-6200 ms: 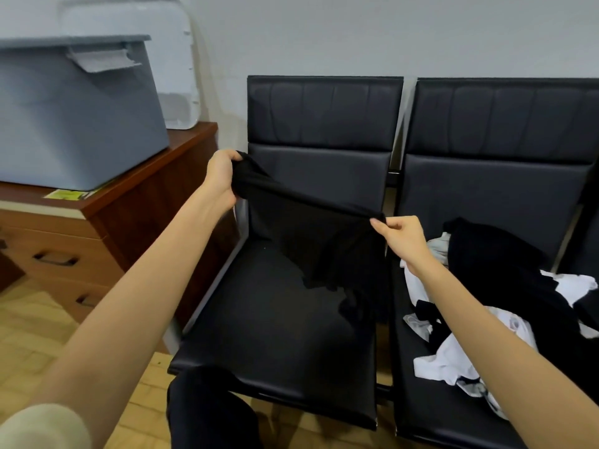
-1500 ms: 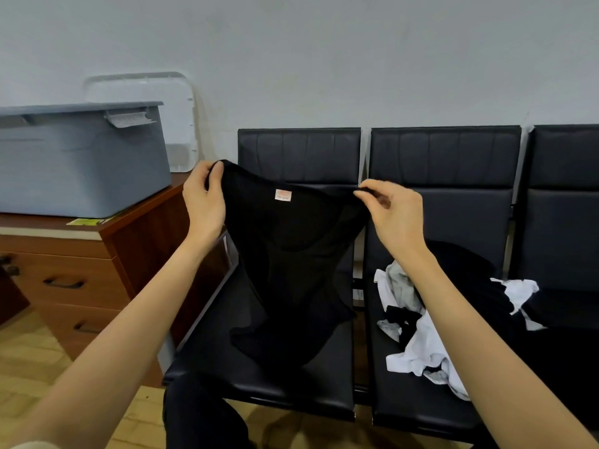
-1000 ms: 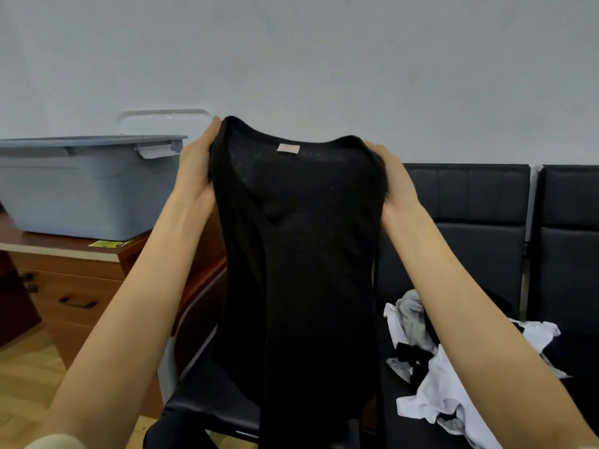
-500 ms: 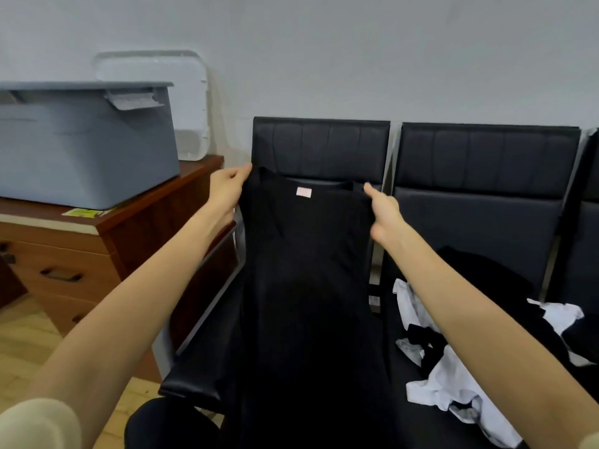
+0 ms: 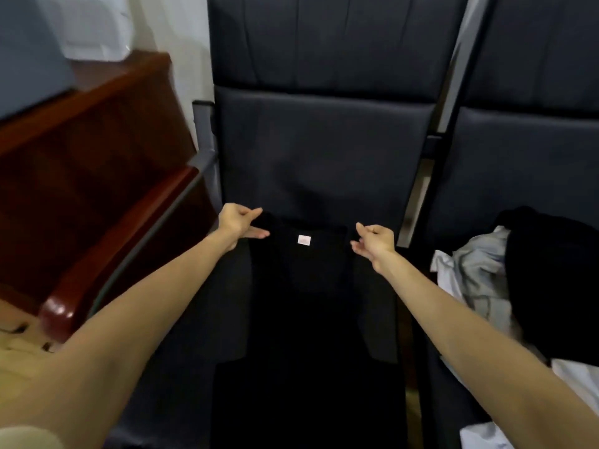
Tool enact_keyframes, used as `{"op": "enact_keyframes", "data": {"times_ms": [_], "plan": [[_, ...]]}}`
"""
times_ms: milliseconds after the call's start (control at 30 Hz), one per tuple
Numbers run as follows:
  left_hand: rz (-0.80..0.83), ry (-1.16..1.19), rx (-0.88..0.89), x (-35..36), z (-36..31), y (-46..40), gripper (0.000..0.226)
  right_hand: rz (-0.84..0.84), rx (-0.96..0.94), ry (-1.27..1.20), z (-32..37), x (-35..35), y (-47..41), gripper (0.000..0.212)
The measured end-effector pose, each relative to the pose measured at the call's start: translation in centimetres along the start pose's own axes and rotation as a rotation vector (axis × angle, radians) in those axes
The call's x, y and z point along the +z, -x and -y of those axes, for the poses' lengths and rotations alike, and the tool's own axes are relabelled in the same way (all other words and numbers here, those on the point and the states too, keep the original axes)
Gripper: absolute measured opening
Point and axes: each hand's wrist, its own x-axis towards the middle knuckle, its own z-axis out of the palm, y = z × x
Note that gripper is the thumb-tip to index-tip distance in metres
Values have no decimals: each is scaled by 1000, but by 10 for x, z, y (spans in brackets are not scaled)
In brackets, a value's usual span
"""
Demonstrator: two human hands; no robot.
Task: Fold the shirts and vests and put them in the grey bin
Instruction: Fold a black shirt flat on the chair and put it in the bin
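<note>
Flat between the two hands, the black vest (image 5: 311, 286) lay on the chair seat (image 5: 201, 319), its label (image 5: 304, 239) up. The left hand (image 5: 238, 222) pinched one shoulder strap, while the right hand (image 5: 376, 241) hovered loosely curled just beside the other, holding nothing. Right of that hand sat a heap of clothes (image 5: 518, 280).

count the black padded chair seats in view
2: one black padded chair seat in the middle, with the black vest spread on it, and one to its right holding the pile of black and white clothes. More may lie outside the frame.

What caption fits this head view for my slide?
Both hands, left and right, lay a black vest flat on the chair seat.
</note>
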Motion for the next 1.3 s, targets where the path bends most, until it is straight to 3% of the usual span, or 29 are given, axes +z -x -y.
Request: {"op": "enact_keyframes", "data": {"times_ms": [33,267,500,667,767,833,900,967,1067,1200,1267,1300], "plan": [[11,52,-16,11,7,-17,6,-4,5,-43,-5,6,-15,18],[-111,54,67,70,29,-98,20,-93,-270,-53,-21,18,-93,16],[-13,7,136,80,42,-100,8,-50,-361,377,-51,10,-102,13],[47,5,196,56,53,-80,25,182,-326,466,-50,-23,-85,41],[-57,-148,198,25,86,-50,18,28,-395,561,-66,-60,-52,25],[-142,-374,195,1,115,-17,13,-109,-373,651,-84,-82,-20,18],[-173,-484,94,-19,136,25,21,-170,-297,712,-107,-100,9,20],[-145,-544,-9,-31,152,59,34,-144,-206,795,-131,-111,29,30],[-94,-677,-3,-40,170,90,52,-72,-119,868,-149,-113,49,43],[-65,-713,-49,-34,178,115,46,-160,-86,767,-149,-107,60,32],[-124,-638,-74,-29,173,121,36,-155,-92,777,-146,-106,60,43],[-193,-562,-91,-28,168,122,33,-154,-101,780,-143,-104,61,39]]}}
